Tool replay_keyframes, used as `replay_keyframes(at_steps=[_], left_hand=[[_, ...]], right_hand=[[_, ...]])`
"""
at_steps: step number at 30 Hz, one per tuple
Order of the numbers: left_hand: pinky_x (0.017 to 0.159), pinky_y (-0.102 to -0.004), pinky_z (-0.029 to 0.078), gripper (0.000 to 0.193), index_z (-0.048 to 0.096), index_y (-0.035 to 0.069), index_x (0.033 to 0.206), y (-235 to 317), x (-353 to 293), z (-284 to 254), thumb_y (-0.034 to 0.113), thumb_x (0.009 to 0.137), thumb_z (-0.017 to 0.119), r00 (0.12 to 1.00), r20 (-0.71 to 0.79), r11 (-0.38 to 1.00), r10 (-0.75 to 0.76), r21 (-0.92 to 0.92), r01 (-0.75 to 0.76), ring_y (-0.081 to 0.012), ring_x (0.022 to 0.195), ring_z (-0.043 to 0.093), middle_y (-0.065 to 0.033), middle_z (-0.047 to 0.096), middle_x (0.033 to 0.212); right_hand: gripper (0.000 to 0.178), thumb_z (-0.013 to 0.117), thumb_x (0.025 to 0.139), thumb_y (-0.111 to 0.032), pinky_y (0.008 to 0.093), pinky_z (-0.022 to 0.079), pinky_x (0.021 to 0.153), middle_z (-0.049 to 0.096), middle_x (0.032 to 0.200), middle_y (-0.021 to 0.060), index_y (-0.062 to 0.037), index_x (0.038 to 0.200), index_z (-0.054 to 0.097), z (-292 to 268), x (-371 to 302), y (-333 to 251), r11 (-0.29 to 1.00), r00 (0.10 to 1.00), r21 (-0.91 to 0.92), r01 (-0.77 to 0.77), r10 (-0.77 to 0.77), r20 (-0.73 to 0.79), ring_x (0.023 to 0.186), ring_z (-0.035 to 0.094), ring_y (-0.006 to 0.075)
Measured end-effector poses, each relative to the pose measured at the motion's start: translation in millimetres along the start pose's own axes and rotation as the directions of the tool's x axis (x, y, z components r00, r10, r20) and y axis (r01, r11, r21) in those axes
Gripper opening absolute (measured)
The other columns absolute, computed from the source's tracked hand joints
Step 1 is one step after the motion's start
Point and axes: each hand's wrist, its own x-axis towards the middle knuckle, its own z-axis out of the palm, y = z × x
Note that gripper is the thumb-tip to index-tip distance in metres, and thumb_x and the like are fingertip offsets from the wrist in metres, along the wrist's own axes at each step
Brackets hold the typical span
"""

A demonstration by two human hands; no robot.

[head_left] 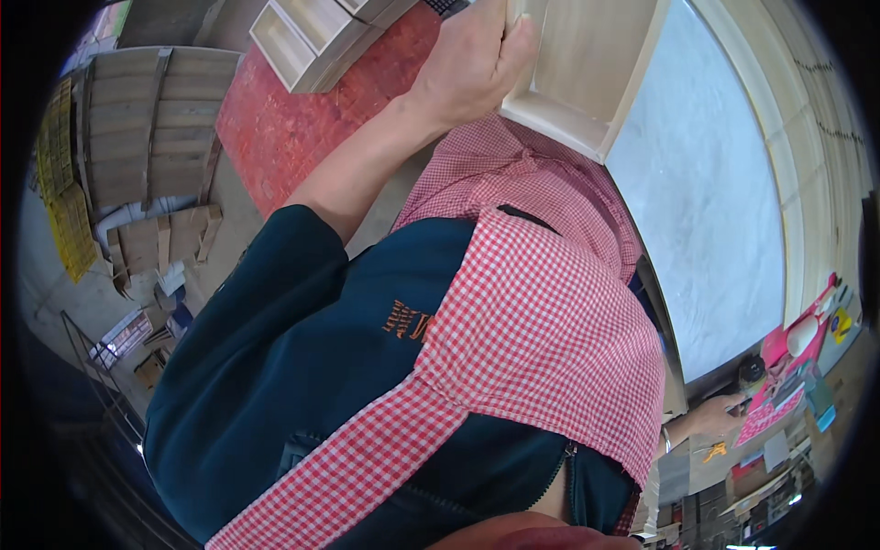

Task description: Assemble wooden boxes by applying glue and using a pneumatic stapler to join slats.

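My left hand (481, 60) is closed on the side wall of a pale wooden box (587, 55) at the top of the view, its thumb over the edge. The box has a flat inside and raised sides, and its upper part is cut off by the frame. It sits at the edge of a table with a whitish top (701, 192). Far out to the lower right, my right hand (713, 417), with a band at the wrist, reaches beside a dark round object (752, 369) and a pink checked cloth (772, 422). Its fingertips are too small to read.
Other pale wooden compartment boxes (316, 41) stand on a worn red surface (321, 128) at the upper left. Pale boards (765, 110) line the table's far side. A white roll (803, 336) and small items lie at the right. A slatted wooden panel (151, 128) stands at the left.
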Motion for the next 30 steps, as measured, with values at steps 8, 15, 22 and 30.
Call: replay_keyframes(at_steps=[8,15,22,30], left_hand=[[0.069,-0.0407,0.047,0.022,0.056,-0.001,0.103,-22,-41,-57,0.018,0.094,0.05,0.91,-0.326,0.958,-0.255,-0.211,0.193,-0.03,0.072,0.056,-0.017,0.064,0.085],[0.08,-0.0522,0.049,0.035,0.058,-0.008,0.106,-138,-183,-147,0.023,0.098,0.044,0.472,-0.64,0.667,-0.607,-0.086,0.74,-0.0464,0.089,0.063,-0.0293,0.066,0.099],[0.082,-0.0525,0.05,0.037,0.059,-0.01,0.108,-191,-187,-216,0.02,0.094,0.042,0.519,-0.652,0.682,-0.553,0.004,0.732,-0.0495,0.088,0.063,-0.0318,0.066,0.099],[0.083,-0.0522,0.05,0.049,0.067,-0.014,0.086,-256,-17,-193,0.029,0.09,0.044,0.755,-0.44,0.743,-0.486,0.246,0.622,-0.054,0.085,0.062,-0.0346,0.067,0.088]], right_hand=[[0.047,0.056,0.1,-0.037,0.0381,0.056,0.073,0.07,0.105,0.0233,0.0009,0.128,0.06,-18,-13,-103,0.974,0.989,0.181,0.133,-0.119,-0.087,0.088,0.069,0.0331],[0.052,0.053,0.103,-0.037,0.0368,0.054,0.088,0.067,0.119,0.0185,-0.0017,0.141,0.05,7,-10,-160,0.946,0.985,0.315,0.074,-0.119,0.125,0.105,0.066,0.0332],[0.05,0.052,0.104,-0.036,0.0376,0.055,0.088,0.065,0.122,0.0195,-0.0026,0.141,0.05,-21,-31,-221,0.909,0.938,0.362,0.209,-0.291,0.19,0.108,0.065,0.0333],[0.049,0.053,0.104,-0.034,0.0383,0.054,0.089,0.064,0.124,0.0193,-0.0035,0.142,0.049,-53,-59,-252,0.895,0.923,0.399,0.2,-0.309,0.23,0.112,0.063,0.0335]])
